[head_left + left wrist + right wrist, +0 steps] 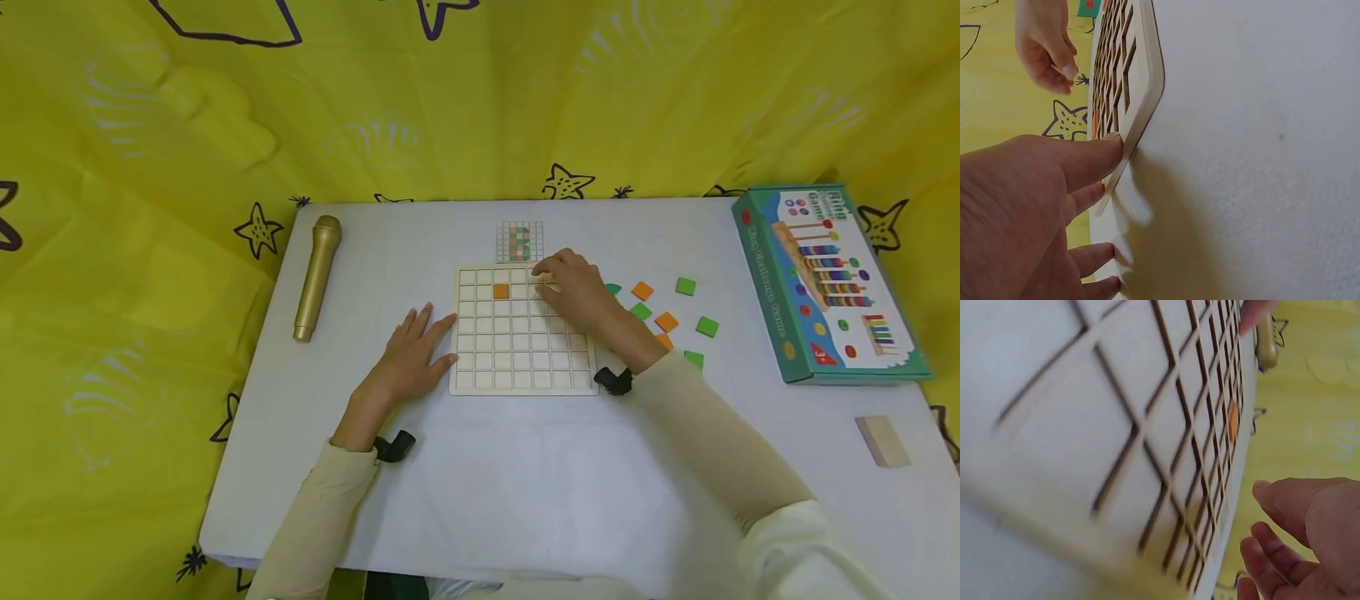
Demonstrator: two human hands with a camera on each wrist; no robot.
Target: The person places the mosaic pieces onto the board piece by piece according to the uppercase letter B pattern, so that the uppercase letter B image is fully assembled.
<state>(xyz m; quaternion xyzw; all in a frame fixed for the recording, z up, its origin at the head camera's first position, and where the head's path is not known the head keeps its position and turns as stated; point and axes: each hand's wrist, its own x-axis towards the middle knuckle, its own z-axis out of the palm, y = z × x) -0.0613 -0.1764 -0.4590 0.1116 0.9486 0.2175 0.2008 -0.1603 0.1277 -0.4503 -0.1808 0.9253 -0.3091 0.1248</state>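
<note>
A pale wooden grid board (pixel 517 331) lies on the white table, with one orange square tile (pixel 501 291) set in a cell near its top. My left hand (pixel 412 354) rests at the board's left side; in the left wrist view its thumb (pixel 1094 159) touches the board's edge, fingers extended. Over the board's upper right hovers my right hand (pixel 581 292), its fingers loosely bent. Nothing shows between thumb and fingers of the right hand (pixel 1297 540) in the right wrist view. A small pattern card (pixel 520 242) lies just beyond the board.
Right of the board lie several loose green tiles (pixel 686 287) and orange tiles (pixel 667 322), some partly behind the right arm. A boxed game (pixel 832 287) and a small wooden block (pixel 882 441) are farther right. On the left lies a gold microphone (pixel 317 279).
</note>
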